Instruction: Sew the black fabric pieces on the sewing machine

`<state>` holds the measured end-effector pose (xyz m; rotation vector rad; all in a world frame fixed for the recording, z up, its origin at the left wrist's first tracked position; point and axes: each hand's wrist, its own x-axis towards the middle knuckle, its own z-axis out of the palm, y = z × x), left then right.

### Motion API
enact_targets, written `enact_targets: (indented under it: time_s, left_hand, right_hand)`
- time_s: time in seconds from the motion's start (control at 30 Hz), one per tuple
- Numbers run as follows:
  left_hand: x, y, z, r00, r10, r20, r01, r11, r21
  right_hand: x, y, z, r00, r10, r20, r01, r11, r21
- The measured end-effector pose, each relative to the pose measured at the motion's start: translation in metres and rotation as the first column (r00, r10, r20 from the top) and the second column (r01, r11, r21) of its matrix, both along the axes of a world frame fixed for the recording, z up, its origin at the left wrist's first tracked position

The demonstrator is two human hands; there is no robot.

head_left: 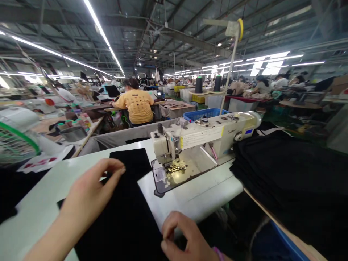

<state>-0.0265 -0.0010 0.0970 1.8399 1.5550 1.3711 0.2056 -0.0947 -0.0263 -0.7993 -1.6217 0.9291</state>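
A long piece of black fabric (pixel 127 217) lies on the white sewing table (pixel 195 195), left of the white sewing machine (pixel 201 139). My left hand (pixel 89 195) rests on the fabric's upper part with thumb and fingers pinched on the cloth. My right hand (pixel 187 235) is at the table's near edge, fingers curled and pinching the fabric's right edge. The presser foot and needle (pixel 175 166) stand bare over the metal plate, to the right of the fabric.
A large stack of black fabric (pixel 293 177) fills the right side. A green-rimmed fan (pixel 16 145) stands at the left. A person in a yellow shirt (pixel 137 105) sits ahead, back turned. A blue basket (pixel 203 114) sits behind the machine; other workers further off.
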Motion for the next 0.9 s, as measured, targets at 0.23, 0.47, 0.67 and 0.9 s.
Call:
enact_targets:
  time_s: [0.23, 0.47, 0.67, 0.9]
  left_hand:
    - [0.071, 0.063, -0.097, 0.926, -0.308, -0.22, 0.263, 0.941, -0.211]
    - [0.08, 0.067, -0.117, 0.942, -0.276, -0.192, 0.238, 0.951, -0.198]
    - [0.081, 0.086, -0.121, 0.961, -0.224, -0.159, 0.182, 0.953, -0.243]
    - [0.084, 0.106, -0.127, 0.967, -0.159, -0.201, 0.088, 0.943, -0.321]
  right_hand:
    - [0.021, -0.002, -0.046, 0.969, -0.186, 0.162, 0.12, 0.93, 0.348]
    - [0.051, 0.01, -0.045, 0.851, -0.307, 0.426, 0.026, 0.835, 0.55]
    - [0.048, 0.019, -0.051, 0.799, -0.471, 0.373, 0.144, 0.753, 0.642]
    - [0.049, 0.028, -0.048, 0.848, -0.347, 0.4, 0.066, 0.819, 0.57]
